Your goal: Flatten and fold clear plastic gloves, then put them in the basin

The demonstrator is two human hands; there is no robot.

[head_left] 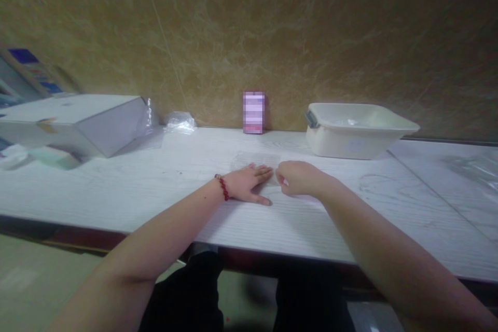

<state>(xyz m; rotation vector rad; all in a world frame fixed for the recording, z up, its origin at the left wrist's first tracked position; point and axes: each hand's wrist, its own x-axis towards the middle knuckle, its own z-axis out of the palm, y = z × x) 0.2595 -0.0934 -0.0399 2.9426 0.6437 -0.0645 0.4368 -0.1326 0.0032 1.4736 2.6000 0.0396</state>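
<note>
A thin clear plastic piece, probably a bag (254,158), lies flat on the white wood-grain table in front of me. My left hand (249,184) is pressed palm down over its near part, with fingers stretched and thumb apart. A red bead bracelet (223,188) circles that wrist. Just to the right, my right hand (295,177) is closed, its curled fingers at the right edge of the plastic. What sits inside those fingers, if anything, is hidden.
A phone (253,113) with a blurred screen leans against the tiled wall. A cream plastic bin (350,137) with a grey latch stands right. On the left are a white box (89,124) and crumpled clear plastic (181,123); more clear plastic (478,168) lies far right.
</note>
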